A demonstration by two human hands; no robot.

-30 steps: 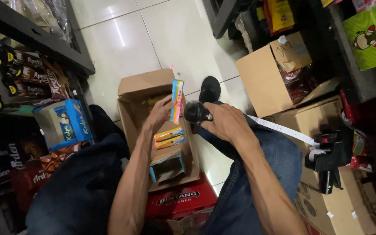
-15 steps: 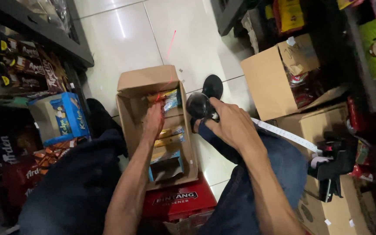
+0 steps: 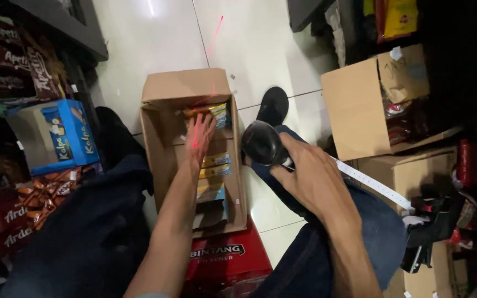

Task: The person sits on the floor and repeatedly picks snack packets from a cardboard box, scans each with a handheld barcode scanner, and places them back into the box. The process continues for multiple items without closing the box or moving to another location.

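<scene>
An open cardboard box [image 3: 161, 149] stands on the floor between my knees, holding several flat snack packets [image 3: 215, 164]. My left hand [image 3: 199, 137] reaches down into the box, fingers on a yellow and blue packet [image 3: 217, 113] at its far end. A red laser line falls across that hand and the box flap. My right hand [image 3: 313, 179] is shut on a black handheld scanner [image 3: 263, 144], held just right of the box and aimed toward it.
A red carton [image 3: 224, 259] lies under the box's near end. More cardboard boxes [image 3: 360, 107] stand at the right, with a white paper strip [image 3: 371, 182] and a black label tool [image 3: 432, 232]. Snack shelves and a blue box [image 3: 62, 135] fill the left. My shoe [image 3: 274, 105] rests on white tiles.
My left hand has put the raised packet down into the box and reached to its far end. My right hand with the scanner stays beside the box; the view has shifted slightly.
</scene>
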